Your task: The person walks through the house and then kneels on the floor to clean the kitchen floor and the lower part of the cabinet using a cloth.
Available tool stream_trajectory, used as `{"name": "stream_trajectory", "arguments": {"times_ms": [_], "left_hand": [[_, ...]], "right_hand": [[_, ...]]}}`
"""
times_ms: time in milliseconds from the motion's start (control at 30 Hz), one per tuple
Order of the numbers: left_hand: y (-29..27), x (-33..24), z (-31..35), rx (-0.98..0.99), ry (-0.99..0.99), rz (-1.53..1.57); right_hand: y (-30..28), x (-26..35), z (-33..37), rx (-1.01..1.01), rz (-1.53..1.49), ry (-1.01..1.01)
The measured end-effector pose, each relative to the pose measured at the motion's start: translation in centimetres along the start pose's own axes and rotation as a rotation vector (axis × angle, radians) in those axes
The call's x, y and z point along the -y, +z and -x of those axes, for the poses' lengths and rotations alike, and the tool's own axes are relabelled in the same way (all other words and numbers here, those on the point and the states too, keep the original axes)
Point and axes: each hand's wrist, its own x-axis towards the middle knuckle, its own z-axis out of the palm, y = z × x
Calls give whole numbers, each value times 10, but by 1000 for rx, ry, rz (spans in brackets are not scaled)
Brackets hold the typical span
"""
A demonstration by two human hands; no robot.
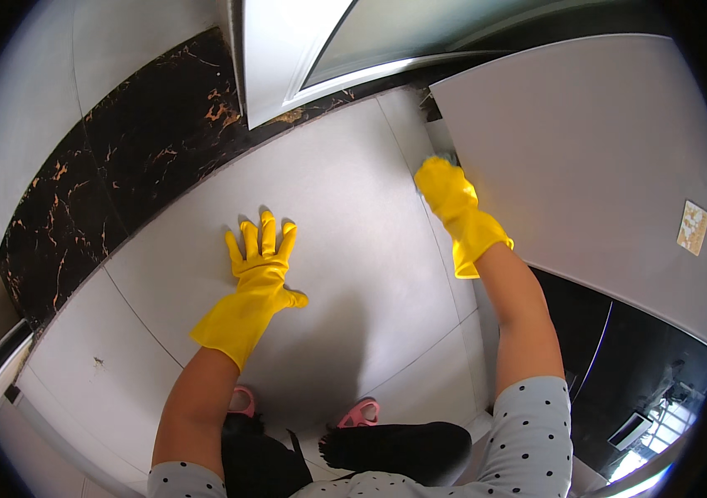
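The pale grey tiled floor (345,191) bears the left hand (260,264) in a yellow rubber glove, fingers spread flat. The right hand (446,192), gloved alike, presses a barely visible greenish scrubber (446,156) against the white wall panel (586,149); its grip cannot be made out.

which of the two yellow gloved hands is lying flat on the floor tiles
The left hand: its fingers are spread flat on the grey floor tile. The right hand reaches to the white panel's edge instead.

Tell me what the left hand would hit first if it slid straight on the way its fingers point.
Most likely the black marble strip along the floor's far edge. The left hand lies flat on the pale floor tiles, and only bare tile shows ahead, though depth is unclear.
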Motion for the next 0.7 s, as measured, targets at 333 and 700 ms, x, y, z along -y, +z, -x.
{"name": "stream_trajectory", "arguments": {"times_ms": [333,700], "left_hand": [[-2,-2,-2,1,12,24],[-5,-12,-5,-8,15,-31]], "right_hand": [[29,31,2,-38,-350,410],[6,7,-60,-290,-471,343]]}}
